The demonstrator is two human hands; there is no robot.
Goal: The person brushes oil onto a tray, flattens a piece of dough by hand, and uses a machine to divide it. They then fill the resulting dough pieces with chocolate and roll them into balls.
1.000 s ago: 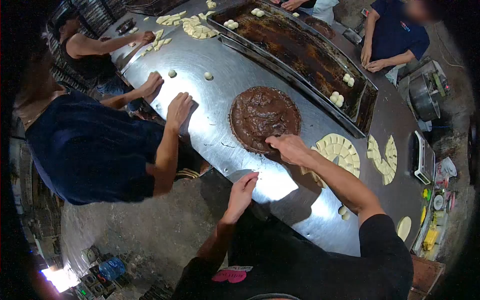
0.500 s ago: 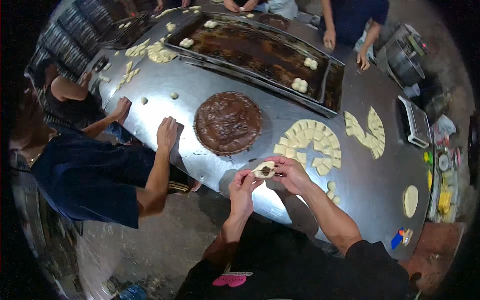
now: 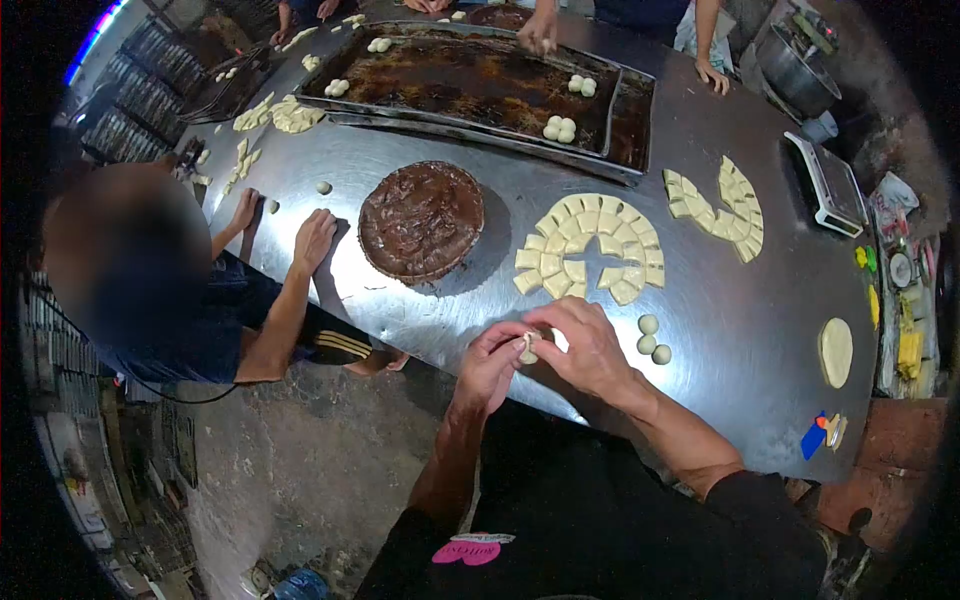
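Close to the table's near edge, my left hand [image 3: 487, 368] and my right hand [image 3: 590, 350] meet around a small piece of dough [image 3: 528, 352]. Fingertips of both pinch it, and its edges are drawn together so that no dark filling shows. Just right of my right hand lie several round dough balls [image 3: 648, 342]. Beyond my hands, a ring of cut dough pieces [image 3: 590, 235] rests on the steel table [image 3: 480, 325]. A round mound of dark brown filling [image 3: 420, 222] sits to its left.
Across the table stands a large dark baking tray [image 3: 480, 125] with clusters of dough balls. To the right are more cut dough [image 3: 735, 210], a scale [image 3: 825, 185], a flat dough oval [image 3: 836, 352] and a blue scraper [image 3: 814, 437]. A co-worker [image 3: 190, 270] stands at left.
The dough in my hands was spread with dark filling visible; now it is gathered and pinched together. My view has shifted. Across the table, a co-worker's hand has moved over the tray.
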